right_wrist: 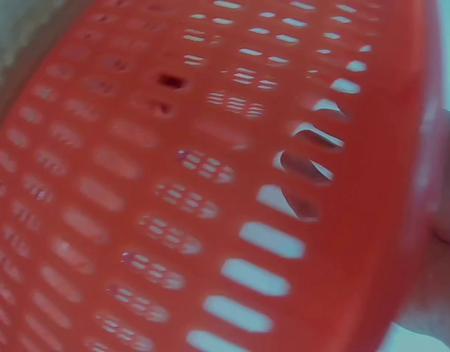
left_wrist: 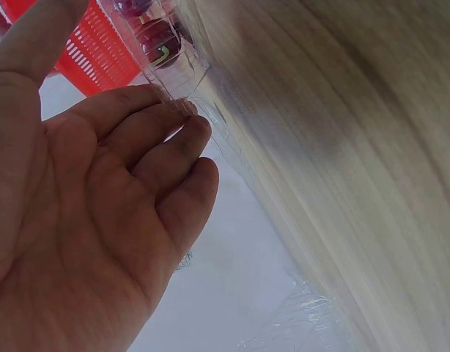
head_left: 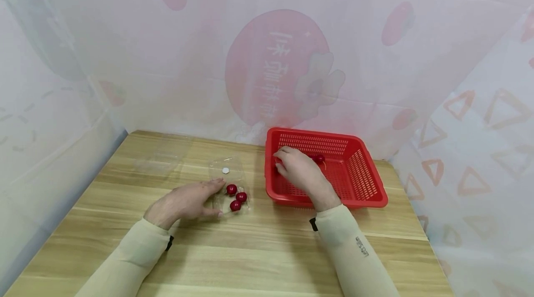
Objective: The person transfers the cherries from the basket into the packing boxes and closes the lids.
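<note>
In the head view, my left hand [head_left: 187,199] rests at the left side of a clear plastic box [head_left: 233,174], its fingers and thumb extended along the edge. Three dark red cherries [head_left: 235,205] lie in the box. The left wrist view shows the left hand's [left_wrist: 100,191] fingertips touching the thin plastic wall, with a cherry [left_wrist: 159,44] behind it. My right hand [head_left: 302,172] reaches into the red basket [head_left: 377,197] by its left wall. A thin stem-like line shows near its fingertips; whether it holds anything is hidden. Another cherry [head_left: 319,159] lies in the basket beyond it.
A second clear plastic piece [head_left: 158,160] lies at the back left of the wooden table [head_left: 250,255]. A white round sticker [head_left: 225,170] is on the box. Printed cloth [head_left: 200,79] hangs behind the table and along its sides.
</note>
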`<state>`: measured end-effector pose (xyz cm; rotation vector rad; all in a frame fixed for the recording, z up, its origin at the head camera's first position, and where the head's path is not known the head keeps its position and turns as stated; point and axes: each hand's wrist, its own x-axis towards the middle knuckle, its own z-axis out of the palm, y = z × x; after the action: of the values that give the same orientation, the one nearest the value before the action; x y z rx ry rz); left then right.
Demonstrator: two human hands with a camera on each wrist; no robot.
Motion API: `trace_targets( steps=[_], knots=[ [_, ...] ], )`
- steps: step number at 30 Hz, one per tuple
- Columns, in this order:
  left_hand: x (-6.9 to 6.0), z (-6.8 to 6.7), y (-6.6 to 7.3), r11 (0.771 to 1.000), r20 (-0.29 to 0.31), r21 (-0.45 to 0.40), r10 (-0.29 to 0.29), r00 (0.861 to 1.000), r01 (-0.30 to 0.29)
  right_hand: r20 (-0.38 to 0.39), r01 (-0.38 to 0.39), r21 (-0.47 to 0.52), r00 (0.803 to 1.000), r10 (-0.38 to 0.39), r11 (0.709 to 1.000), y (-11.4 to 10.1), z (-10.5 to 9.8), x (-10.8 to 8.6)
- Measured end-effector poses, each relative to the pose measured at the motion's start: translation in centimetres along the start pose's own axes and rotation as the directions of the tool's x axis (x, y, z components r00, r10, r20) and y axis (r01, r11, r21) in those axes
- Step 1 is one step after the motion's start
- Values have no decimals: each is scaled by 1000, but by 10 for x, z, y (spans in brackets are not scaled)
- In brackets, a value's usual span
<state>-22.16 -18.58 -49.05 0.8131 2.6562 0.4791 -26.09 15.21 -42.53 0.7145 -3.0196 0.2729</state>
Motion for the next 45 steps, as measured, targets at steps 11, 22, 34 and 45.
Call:
trace_targets(
  steps=[11, 22, 34, 45],
  knots=[
    [-4, 0, 1, 1000, -3, -10, -4, 1000, 4, 68, -43, 5, 997, 43, 999, 15, 26, 10],
    [-6, 0, -3, 1000, -21, 9, 10, 1000, -10, 137, -48, -18, 989, 50, 999, 14, 38, 20],
    [-2, -1, -2, 1000, -18, 6, 12, 1000, -12, 186, -55, -16, 981, 57, 998, 20, 43, 20],
    [0, -1, -2, 1000, -14, 6, 21, 1000, -20, 210, -91, 12, 974, 86, 996, 23, 45, 17]
  ],
)
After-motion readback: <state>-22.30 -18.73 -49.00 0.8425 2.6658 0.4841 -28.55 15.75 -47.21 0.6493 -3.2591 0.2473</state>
